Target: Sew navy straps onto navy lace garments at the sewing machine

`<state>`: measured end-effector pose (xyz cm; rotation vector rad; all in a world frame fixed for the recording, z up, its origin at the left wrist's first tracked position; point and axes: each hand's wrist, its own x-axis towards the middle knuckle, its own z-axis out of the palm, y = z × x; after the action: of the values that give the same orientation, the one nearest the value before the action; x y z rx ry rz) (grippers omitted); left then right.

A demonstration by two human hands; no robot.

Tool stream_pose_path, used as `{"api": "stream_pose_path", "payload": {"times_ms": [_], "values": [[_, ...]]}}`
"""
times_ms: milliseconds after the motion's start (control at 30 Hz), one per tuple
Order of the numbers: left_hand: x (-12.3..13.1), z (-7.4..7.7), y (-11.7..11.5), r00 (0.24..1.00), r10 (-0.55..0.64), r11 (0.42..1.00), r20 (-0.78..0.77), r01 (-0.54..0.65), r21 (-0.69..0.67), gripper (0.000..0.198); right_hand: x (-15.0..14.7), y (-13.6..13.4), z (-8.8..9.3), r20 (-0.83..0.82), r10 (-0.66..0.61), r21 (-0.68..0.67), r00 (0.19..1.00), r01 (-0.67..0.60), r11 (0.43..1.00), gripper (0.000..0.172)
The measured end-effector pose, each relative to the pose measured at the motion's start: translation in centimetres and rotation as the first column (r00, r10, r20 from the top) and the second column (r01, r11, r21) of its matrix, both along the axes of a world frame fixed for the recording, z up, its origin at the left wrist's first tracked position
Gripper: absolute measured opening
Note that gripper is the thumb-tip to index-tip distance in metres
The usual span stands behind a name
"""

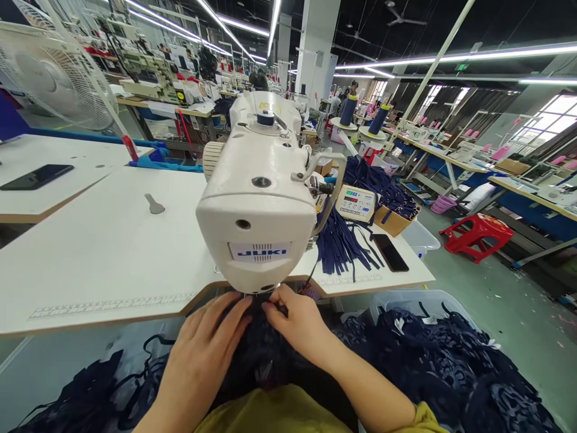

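Two bare hands worked at one white JUKI sewing machine (256, 225), meeting below its head over a single bunched mass of dark navy cloth (268, 346), which lay at the front edge of the surface (112, 252) and hung toward the person's lap. The left hand (205, 346) had its grip drawn close, fingertips bearing on the cloth just beside the needle area. The right hand (300, 319) had its grip pinched, thumb and forefinger together on the cloth's other side; the exact hold beneath the fingertips could not be made out.

Two printed rulers (117, 305) marked the surface, one on each side of the machine. One grey metal piece (154, 204) lay to the left. On the right sat one control panel (356, 203), one phone (391, 252), a heap of navy strips (336, 243) too tangled to count, and one cardboard box (393, 221). A second phone (38, 177) rested on the adjoining tabletop at far left.

Behind stood two cones of navy thread (348, 112); to the right, one red stool (478, 236). One clear bin (383, 297) of dark garments stood near the right forearm.
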<state>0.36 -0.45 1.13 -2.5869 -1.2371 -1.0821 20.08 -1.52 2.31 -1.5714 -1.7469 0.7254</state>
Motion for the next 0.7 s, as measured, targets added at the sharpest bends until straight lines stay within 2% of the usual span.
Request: {"api": "stream_pose_path", "payload": {"times_ms": [67, 167, 233, 300, 367, 467, 567, 700], "values": [[0.1, -0.4, 0.3, 0.989, -0.093, 0.987, -0.119, 0.108, 0.122, 0.033, -0.4, 0.4, -0.9, -0.127, -0.087, -0.030, 0.988, 0.084, 0.996, 0.009], [0.4, -0.9, 0.5, 0.932, -0.247, 0.958, -0.267, 0.277, 0.080, 0.047, -0.4, 0.8, -1.7, -0.383, -0.127, -0.146, 0.915, 0.077, 0.986, 0.010], [0.7, -0.9, 0.5, 0.921, -0.230, 0.965, -0.314, 0.258, 0.052, 0.049, -0.1, 1.3, -1.9, -0.525, -0.136, -0.223, 0.840, 0.018, 0.975, 0.009], [1.0, -0.6, 0.2, 0.939, -0.164, 0.982, -0.303, 0.184, 0.039, 0.046, 0.4, 1.9, -1.9, -0.589, -0.119, -0.237, 0.799, -0.029, 0.971, 0.008], [1.5, 0.0, -0.2, 0.955, -0.109, 0.992, -0.276, 0.122, 0.028, 0.041, 0.8, 2.4, -1.6, -0.569, -0.072, -0.192, 0.819, -0.047, 0.980, 0.008], [2.0, 0.8, -0.8, 0.963, -0.038, 0.998, -0.266, 0.051, 0.041, 0.040, 1.0, 3.0, -1.1, -0.424, -0.020, -0.098, 0.906, -0.024, 0.995, 0.007], [2.3, 1.0, -1.1, 0.962, 0.058, 0.997, -0.268, -0.043, 0.062, 0.041, 1.1, 3.3, -0.7, -0.195, -0.042, -0.031, 0.980, 0.037, 0.999, 0.005], [2.6, 0.7, -1.2, 0.950, 0.121, 0.992, -0.288, -0.104, 0.072, 0.040, 0.9, 3.6, -0.5, 0.001, -0.076, -0.007, 0.997, 0.076, 0.997, 0.009]]}}
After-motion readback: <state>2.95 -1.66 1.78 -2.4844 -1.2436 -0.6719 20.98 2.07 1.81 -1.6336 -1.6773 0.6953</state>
